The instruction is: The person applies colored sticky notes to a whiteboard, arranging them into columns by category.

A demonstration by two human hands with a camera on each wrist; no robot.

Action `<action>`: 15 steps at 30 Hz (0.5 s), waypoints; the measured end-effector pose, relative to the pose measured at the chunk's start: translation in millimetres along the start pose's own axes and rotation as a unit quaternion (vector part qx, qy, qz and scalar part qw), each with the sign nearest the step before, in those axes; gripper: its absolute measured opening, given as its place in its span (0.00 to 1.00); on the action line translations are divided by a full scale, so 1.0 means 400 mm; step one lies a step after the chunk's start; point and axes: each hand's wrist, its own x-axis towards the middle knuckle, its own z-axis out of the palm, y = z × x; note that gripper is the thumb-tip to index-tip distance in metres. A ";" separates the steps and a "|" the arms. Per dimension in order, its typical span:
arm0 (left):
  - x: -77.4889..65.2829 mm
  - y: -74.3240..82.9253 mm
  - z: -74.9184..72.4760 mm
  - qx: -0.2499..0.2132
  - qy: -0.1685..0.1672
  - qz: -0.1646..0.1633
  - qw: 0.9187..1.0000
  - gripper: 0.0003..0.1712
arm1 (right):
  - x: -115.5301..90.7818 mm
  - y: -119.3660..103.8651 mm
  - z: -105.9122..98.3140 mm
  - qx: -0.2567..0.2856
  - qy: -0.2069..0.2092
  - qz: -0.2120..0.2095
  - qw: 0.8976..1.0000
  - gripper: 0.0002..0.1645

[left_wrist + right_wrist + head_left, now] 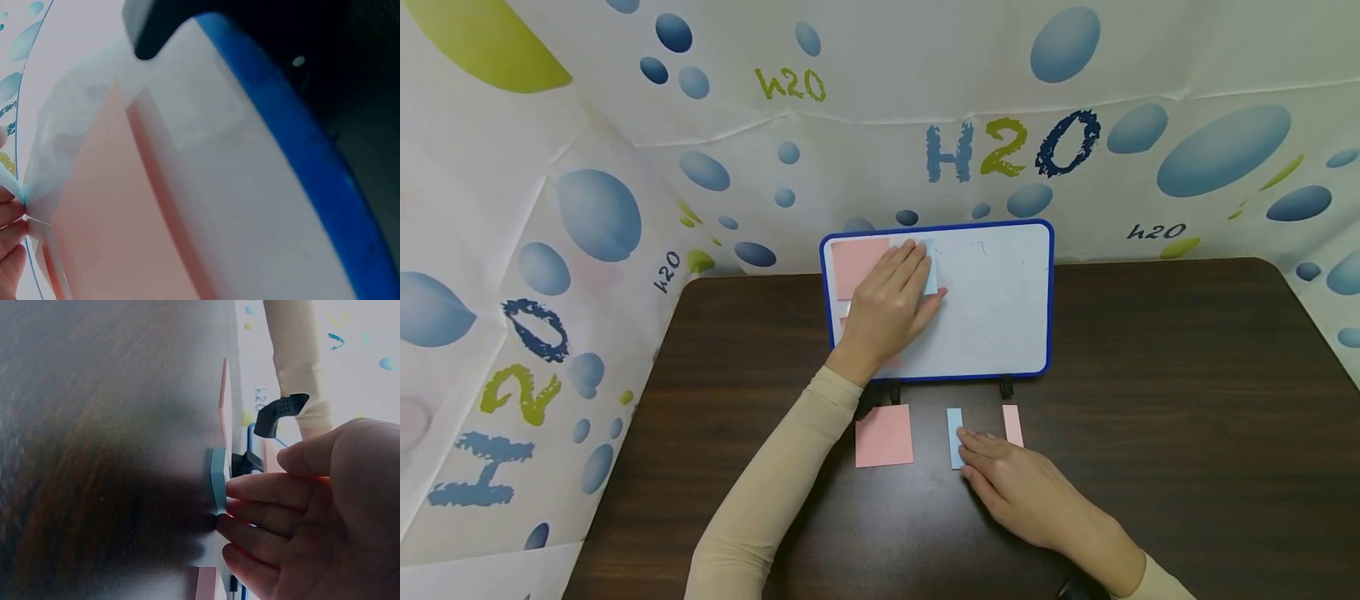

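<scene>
Now, your left hand lies unclenched, fingers extended over a light-blue paper sheet beside a pink paper square on the blue-framed whiteboard; your right hand, also unclenched, touches a narrow light-blue strip on the dark wood-grain table, between a flat pink piece and a narrow pink strip.

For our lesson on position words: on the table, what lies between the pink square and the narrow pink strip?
In the head view, the blue strip lies between the pink square and the narrow pink strip; the right hand overlaps its edge.
</scene>
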 end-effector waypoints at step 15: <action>-0.006 -0.002 -0.002 -0.005 0.004 0.004 1.000 0.31 | 0.011 -0.015 0.004 -0.015 0.028 0.003 0.999 0.20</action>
